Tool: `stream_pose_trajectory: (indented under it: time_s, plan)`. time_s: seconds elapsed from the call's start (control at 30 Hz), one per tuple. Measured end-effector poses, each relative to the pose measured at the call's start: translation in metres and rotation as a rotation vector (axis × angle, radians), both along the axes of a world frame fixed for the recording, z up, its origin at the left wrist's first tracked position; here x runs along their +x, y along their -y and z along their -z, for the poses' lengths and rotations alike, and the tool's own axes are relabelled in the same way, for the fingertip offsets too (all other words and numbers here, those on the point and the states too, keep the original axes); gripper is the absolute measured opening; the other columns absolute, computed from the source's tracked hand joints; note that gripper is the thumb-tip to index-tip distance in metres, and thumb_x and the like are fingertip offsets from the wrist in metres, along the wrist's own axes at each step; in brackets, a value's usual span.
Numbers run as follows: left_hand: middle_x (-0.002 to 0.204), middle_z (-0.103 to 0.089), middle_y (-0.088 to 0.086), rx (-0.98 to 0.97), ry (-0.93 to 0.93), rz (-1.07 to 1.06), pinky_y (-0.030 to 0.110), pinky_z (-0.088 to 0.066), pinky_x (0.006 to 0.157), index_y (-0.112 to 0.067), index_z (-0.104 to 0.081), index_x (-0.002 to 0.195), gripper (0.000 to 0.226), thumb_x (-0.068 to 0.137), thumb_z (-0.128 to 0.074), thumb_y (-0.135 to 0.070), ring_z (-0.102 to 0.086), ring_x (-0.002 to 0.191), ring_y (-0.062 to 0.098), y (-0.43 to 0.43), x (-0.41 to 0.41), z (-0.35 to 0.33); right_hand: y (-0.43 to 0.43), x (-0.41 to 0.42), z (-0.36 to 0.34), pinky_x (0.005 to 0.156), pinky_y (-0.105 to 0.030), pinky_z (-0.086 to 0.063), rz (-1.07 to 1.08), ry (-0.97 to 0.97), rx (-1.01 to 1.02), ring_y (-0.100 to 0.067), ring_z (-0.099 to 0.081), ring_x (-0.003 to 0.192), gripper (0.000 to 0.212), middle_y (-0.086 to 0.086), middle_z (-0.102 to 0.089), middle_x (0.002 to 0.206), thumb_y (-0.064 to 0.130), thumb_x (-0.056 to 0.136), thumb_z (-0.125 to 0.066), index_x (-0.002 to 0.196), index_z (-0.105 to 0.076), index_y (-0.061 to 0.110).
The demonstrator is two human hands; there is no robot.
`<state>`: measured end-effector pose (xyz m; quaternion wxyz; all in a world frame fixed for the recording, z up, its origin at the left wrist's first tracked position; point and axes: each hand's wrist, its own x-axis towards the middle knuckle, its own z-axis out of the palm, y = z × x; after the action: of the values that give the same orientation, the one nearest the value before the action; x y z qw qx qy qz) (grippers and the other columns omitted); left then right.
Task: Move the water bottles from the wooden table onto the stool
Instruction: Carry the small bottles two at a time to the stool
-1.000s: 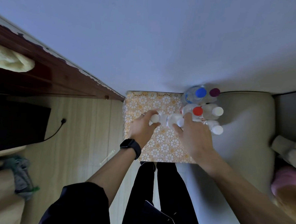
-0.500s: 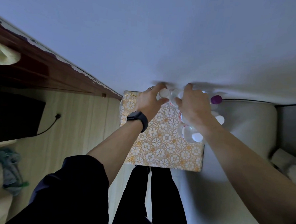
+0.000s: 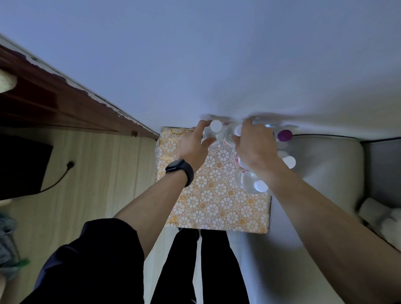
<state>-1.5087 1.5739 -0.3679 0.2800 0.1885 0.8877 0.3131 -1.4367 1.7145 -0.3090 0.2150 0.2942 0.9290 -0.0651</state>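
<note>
Patterned square top (image 3: 215, 208), centre of frame, in orange and white florals. Clear water bottles (image 3: 250, 182) stand clustered at its upper right.

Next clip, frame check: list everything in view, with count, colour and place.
water bottles: at least five, clear, white caps plus one purple, clustered at the patterned surface's far right edge
patterned surface: one, gold-and-white floral, centre
wooden furniture: one, dark red-brown, left
cable: one, black, over the pale floor, left
cushion: one, beige, right
smartwatch: one, black, left wrist
left hand: grips a white-capped bottle
right hand: fingers curled round bottles beneath it
</note>
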Motion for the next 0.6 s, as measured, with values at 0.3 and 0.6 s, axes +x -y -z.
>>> stream_pose_trajectory:
  time_s: [0.3, 0.6]
  plan:
    - [0.104, -0.058, 0.000, 0.024, -0.011, -0.014, 0.033, -0.051, 0.069, -0.038, -0.039, 0.138, 0.055, 0.093, -0.067, -0.026, -0.063, 0.086, 0.021, -0.002, 0.007, -0.007, 0.001, -0.005, -0.002, 0.064, -0.031, -0.038, 0.016, -0.029, -0.015, -0.032, -0.067, 0.098, 0.030, -0.016, -0.067, 0.108, 0.020, 0.099, -0.057, 0.122, -0.052, 0.002]
    - [0.108, -0.055, -0.001, 0.097, 0.005, -0.073, 0.033, -0.045, 0.076, -0.028, -0.054, 0.126, 0.040, 0.090, -0.070, -0.020, -0.055, 0.091, 0.019, -0.008, 0.006, -0.007, 0.007, 0.002, 0.001, 0.059, -0.032, -0.036, 0.052, -0.032, -0.035, -0.031, -0.067, 0.091, 0.024, -0.014, -0.067, 0.102, 0.020, 0.099, -0.057, 0.117, -0.053, 0.004]
